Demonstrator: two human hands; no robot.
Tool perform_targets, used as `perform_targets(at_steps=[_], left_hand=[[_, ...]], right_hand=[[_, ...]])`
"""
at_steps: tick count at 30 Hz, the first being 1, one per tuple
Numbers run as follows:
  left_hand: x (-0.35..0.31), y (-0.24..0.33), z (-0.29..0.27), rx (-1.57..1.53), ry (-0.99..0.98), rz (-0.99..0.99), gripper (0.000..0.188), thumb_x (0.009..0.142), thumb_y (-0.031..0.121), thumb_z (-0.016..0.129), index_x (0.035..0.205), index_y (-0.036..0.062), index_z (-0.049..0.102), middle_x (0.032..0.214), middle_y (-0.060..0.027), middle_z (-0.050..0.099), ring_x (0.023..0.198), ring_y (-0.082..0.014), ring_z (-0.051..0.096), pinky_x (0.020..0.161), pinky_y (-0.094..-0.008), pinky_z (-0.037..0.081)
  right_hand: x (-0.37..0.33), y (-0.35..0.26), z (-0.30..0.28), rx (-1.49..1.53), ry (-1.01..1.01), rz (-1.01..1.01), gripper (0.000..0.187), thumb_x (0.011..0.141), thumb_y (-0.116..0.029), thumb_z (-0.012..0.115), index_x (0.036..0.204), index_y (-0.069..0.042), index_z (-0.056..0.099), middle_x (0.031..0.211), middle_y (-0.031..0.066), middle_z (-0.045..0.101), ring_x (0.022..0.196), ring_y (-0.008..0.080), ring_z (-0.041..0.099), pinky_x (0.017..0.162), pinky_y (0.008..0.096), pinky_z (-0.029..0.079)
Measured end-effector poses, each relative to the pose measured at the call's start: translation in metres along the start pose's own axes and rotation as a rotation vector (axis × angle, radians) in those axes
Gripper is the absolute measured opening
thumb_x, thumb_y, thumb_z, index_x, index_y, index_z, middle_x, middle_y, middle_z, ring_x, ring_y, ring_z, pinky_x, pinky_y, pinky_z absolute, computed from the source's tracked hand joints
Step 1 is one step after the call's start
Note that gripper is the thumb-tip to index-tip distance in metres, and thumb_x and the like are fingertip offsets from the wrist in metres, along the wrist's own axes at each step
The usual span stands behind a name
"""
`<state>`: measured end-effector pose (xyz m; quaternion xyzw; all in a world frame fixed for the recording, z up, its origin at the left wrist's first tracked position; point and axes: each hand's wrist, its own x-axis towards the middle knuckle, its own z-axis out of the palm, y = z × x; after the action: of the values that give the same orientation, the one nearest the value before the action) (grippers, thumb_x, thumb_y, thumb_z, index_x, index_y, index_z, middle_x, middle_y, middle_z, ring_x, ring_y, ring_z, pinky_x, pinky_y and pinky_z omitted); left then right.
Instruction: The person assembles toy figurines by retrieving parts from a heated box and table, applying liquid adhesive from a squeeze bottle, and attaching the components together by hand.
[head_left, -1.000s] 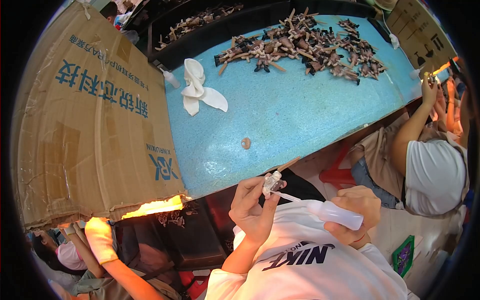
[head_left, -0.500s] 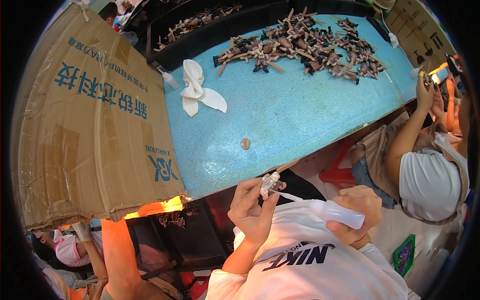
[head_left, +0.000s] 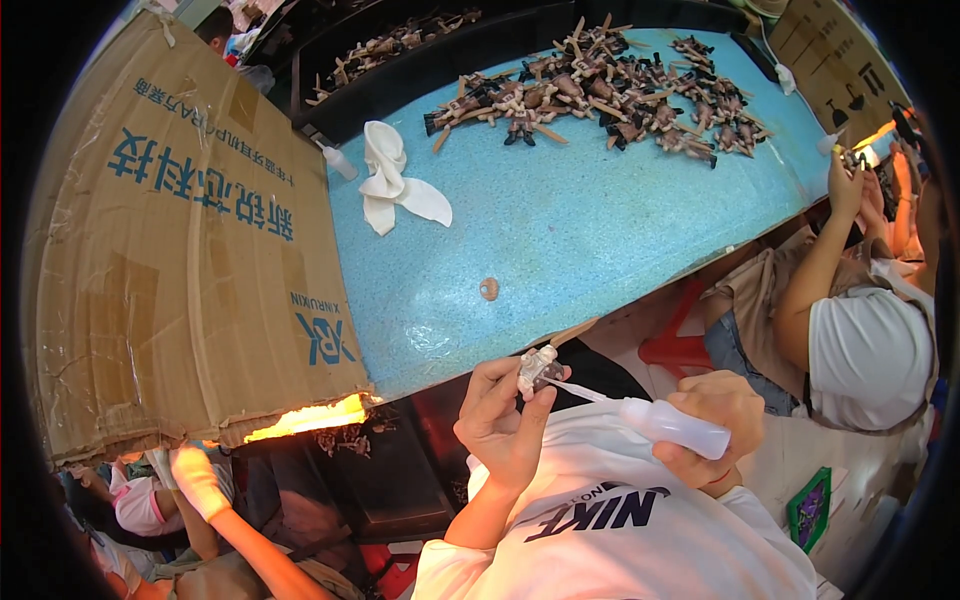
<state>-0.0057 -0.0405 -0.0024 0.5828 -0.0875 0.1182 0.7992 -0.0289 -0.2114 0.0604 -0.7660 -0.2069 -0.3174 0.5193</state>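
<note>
Between the fingers and thumb of my left hand (head_left: 507, 418) is a small figurine (head_left: 539, 370), pale and brown, with a wooden stick pointing away from it over the table edge. My right hand (head_left: 722, 418) grips a white squeeze bottle (head_left: 672, 424) with a long thin nozzle. The nozzle's tip meets or nearly meets the figurine; I cannot tell which. Fingers hide part of the figurine. On the blue table mat (head_left: 560, 230) beyond my hands lies a small round tan piece (head_left: 489, 289).
A heap of similar figurines (head_left: 600, 95) covers the far side of the mat. A white cloth (head_left: 390, 185) and another bottle (head_left: 340, 162) lie by the large cardboard sheet (head_left: 190, 250) on the left. Co-workers sit at right and lower left; a red stool (head_left: 672, 345) stands under the table's right side.
My hands, the figurine and the bottle hold almost the same place. At lower left, a co-worker's arm has swung down, and its hand now shows below the cardboard.
</note>
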Motion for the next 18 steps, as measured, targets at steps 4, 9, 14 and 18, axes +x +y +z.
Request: perform_targets(at_steps=[4, 9, 14, 18], left_hand=[[0.000, 0.001, 0.000, -0.007, 0.011, -0.021, 0.018, 0.080, 0.002, 0.062, 0.096, -0.0067, 0.060, 0.100, -0.0144, 0.052, 0.089, -0.0291, 0.061, 0.072, -0.0442, 0.058], [0.002, 0.004, -0.002, -0.065, -0.003, -0.085, 0.018, 0.081, 0.004, 0.060, 0.097, -0.0063, 0.060, 0.099, -0.0138, 0.054, 0.086, -0.0272, 0.061, 0.071, -0.0450, 0.057], [0.005, 0.009, -0.008, -0.365, -0.028, -0.276, 0.022, 0.085, 0.001, 0.055, 0.104, -0.0084, 0.058, 0.108, -0.0181, 0.054, 0.084, -0.0275, 0.061, 0.078, -0.0400, 0.053], [0.005, 0.009, -0.009, -0.534, -0.026, -0.413, 0.023, 0.086, 0.007, 0.057, 0.104, -0.0063, 0.058, 0.111, -0.0181, 0.053, 0.086, -0.0276, 0.061, 0.081, -0.0457, 0.052]], right_hand=[[-0.003, 0.000, 0.001, -0.011, 0.000, 0.041, 0.031, 0.063, -0.011, 0.076, 0.084, 0.004, 0.058, 0.054, 0.0084, 0.051, 0.039, 0.0209, 0.048, 0.038, 0.0259, 0.037], [-0.017, 0.001, 0.006, 0.035, 0.169, 0.178, 0.038, 0.073, -0.026, 0.071, 0.087, 0.003, 0.051, 0.063, 0.0097, 0.054, 0.044, 0.0151, 0.049, 0.040, 0.0227, 0.037], [-0.007, 0.005, 0.006, 0.412, 0.358, 0.558, 0.050, 0.079, -0.043, 0.065, 0.089, 0.002, 0.044, 0.067, 0.0090, 0.052, 0.047, 0.0099, 0.045, 0.039, 0.0187, 0.032], [-0.008, 0.013, 0.000, 0.631, 0.338, 0.644, 0.048, 0.079, -0.038, 0.066, 0.092, 0.004, 0.047, 0.071, 0.0115, 0.057, 0.047, 0.0110, 0.052, 0.037, 0.0197, 0.039]])
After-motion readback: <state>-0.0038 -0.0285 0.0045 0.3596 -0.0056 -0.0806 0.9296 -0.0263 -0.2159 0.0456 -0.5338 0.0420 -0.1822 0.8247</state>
